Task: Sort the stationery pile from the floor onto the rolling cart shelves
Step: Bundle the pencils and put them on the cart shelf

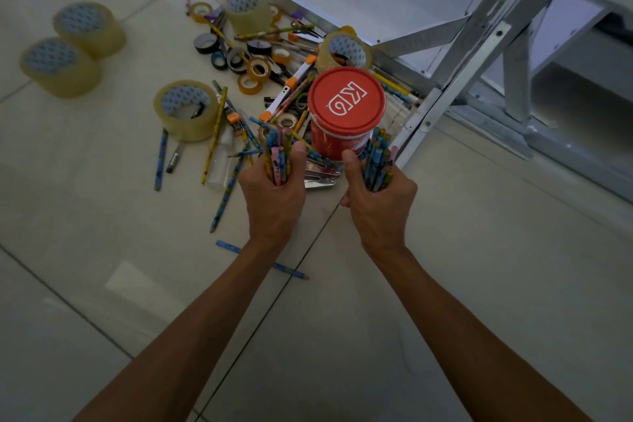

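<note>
Both bare forearms reach forward and slightly inward, ending side by side just on the near side of the red cylindrical tin with the round lid [346,113]. The left hand [272,193], back upward, grips a bundle of patterned pencils [278,161], thumb toward the tin. The right hand [378,199] is also back up, its fingers wrapped round a second bundle of blue patterned pencils [376,161], thumb lying near the tin's base.
</note>
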